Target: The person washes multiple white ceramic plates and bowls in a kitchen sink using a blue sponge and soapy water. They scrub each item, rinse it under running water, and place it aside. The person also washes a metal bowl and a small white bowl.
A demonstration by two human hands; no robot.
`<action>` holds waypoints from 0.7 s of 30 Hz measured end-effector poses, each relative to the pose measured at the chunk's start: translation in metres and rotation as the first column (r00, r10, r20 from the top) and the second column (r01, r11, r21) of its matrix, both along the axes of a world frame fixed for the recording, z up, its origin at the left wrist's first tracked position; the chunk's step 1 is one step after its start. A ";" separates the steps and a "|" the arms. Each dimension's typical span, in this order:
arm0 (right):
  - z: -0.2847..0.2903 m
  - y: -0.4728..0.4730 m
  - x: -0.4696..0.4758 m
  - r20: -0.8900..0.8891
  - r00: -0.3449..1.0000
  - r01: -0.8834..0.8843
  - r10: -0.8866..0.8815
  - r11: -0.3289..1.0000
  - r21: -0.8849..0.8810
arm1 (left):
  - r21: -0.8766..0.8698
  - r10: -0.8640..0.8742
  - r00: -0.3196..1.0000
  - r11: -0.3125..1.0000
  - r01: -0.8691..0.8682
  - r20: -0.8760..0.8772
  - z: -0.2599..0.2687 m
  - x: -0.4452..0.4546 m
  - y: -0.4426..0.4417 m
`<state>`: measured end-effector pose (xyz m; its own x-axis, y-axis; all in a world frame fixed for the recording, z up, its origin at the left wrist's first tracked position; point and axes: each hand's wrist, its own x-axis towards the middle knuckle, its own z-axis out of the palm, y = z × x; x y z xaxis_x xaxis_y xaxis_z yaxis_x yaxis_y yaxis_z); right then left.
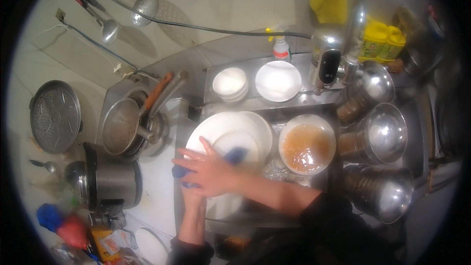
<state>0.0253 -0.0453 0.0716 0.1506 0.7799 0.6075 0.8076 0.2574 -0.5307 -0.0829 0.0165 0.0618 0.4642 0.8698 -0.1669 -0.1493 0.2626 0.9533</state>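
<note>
My right hand [211,171] lies over my left hand [192,192], its fingers spread toward the left. Most of my left hand is hidden beneath it, so its grip does not show. Blue cloth [180,172] pokes out by the fingers, and a blurred blue patch [237,155] shows beyond my right hand. Large white plates [217,123] overlap under and behind the hands in a metal sink; another white dish [224,206] is below them. Right of the plates, a white bowl [307,144] holds orange-brown liquid with bubbles.
Several stacked metal bowls [386,132] lie along the right. White bowls [230,82], a white dish [278,81] and a spray bottle [282,49] stand behind the sink near a faucet [327,59]. Pans [121,127] and a metal cooker [114,182] are at left.
</note>
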 end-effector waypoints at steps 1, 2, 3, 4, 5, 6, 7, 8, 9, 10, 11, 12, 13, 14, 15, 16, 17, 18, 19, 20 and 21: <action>0.006 0.003 0.001 0.013 0.999 0.035 -0.036 0.999 0.018 | -0.032 -0.043 0.999 0.999 0.044 0.023 0.010 0.004 -0.008; 0.008 0.006 0.004 0.026 0.997 0.070 -0.071 0.997 0.036 | 0.050 -0.121 0.986 0.991 0.128 -0.117 0.008 -0.004 0.003; 0.008 0.008 0.013 -0.119 0.976 0.187 -0.181 0.981 0.043 | 0.119 -0.180 0.948 0.969 0.217 -0.261 0.008 -0.012 0.008; 0.005 0.012 0.031 -0.254 0.925 0.300 -0.281 0.953 0.040 | 0.095 -0.169 0.930 0.973 0.210 -0.325 0.020 -0.008 0.002; -0.002 0.014 0.044 -0.384 0.847 0.407 -0.368 0.913 0.021 | 0.098 -0.137 0.929 0.979 0.181 -0.345 0.020 -0.010 0.000; -0.016 0.012 0.054 -0.595 0.701 0.491 -0.394 0.871 0.002 | 0.106 -0.102 0.925 0.983 0.150 -0.365 0.021 -0.013 -0.001; -0.036 0.007 0.065 -0.764 0.509 0.570 -0.397 0.820 -0.047 | 0.108 -0.078 0.921 0.986 0.128 -0.382 0.020 -0.013 -0.004; -0.061 0.000 0.066 -0.846 0.365 0.601 -0.388 0.792 -0.104 | 0.164 -0.029 0.913 0.981 0.104 -0.406 0.020 -0.011 -0.007; -0.084 -0.006 0.061 -0.905 0.213 0.622 -0.368 0.766 -0.164 | 0.186 -0.008 0.925 0.979 0.085 -0.379 0.017 -0.009 -0.012; -0.102 -0.012 0.050 -0.916 0.078 0.656 -0.394 0.712 -0.251 | 0.203 0.008 0.936 0.977 0.068 -0.351 0.012 -0.008 -0.017; -0.115 -0.016 0.035 -0.911 -0.060 0.671 -0.408 0.659 -0.340 | 0.221 0.030 0.945 0.974 0.046 -0.327 0.005 -0.009 -0.021; -0.114 -0.022 0.024 -0.921 -0.222 0.629 -0.320 0.675 -0.386 | 0.282 0.112 0.895 0.959 0.016 -0.432 -0.011 -0.014 -0.022; -0.115 -0.025 0.011 -0.895 -0.383 0.575 -0.228 0.700 -0.424 | 0.279 0.099 0.922 0.960 0.010 -0.374 -0.013 -0.013 -0.031; -0.124 -0.024 -0.007 -0.880 -0.467 0.564 -0.083 0.738 -0.369 | 0.289 0.153 0.942 0.955 -0.064 -0.298 -0.024 -0.012 -0.040; -0.136 -0.020 -0.027 -0.837 -0.544 0.562 0.062 0.768 -0.308 | 0.294 0.205 0.954 0.946 -0.136 -0.220 -0.034 -0.011 -0.048; -0.138 -0.018 -0.037 -0.770 -0.607 0.568 0.197 0.785 -0.247 | 0.247 0.200 0.967 0.956 -0.156 -0.161 -0.036 -0.007 -0.057; -0.140 -0.016 -0.038 -0.710 -0.653 0.568 0.264 0.791 -0.229 | 0.214 0.195 0.962 0.965 -0.154 -0.190 -0.034 -0.004 -0.066; -0.136 -0.013 -0.037 -0.640 -0.693 0.569 0.332 0.797 -0.203 | 0.189 0.193 0.957 0.970 -0.153 -0.217 -0.030 -0.003 -0.072; -0.134 -0.011 -0.036 -0.563 -0.726 0.572 0.394 0.801 -0.178 | 0.189 0.161 0.967 0.974 -0.124 -0.196 -0.038 -0.008 -0.071; -0.139 -0.015 -0.034 -0.888 -0.421 0.590 0.185 0.799 -0.114 | 0.187 0.127 0.976 0.978 -0.094 -0.176 -0.047 -0.013 -0.070; -0.144 -0.017 -0.032 -0.997 -0.053 0.666 -0.058 0.742 -0.079 | 0.190 0.095 0.983 0.980 -0.065 -0.155 -0.054 -0.019 -0.069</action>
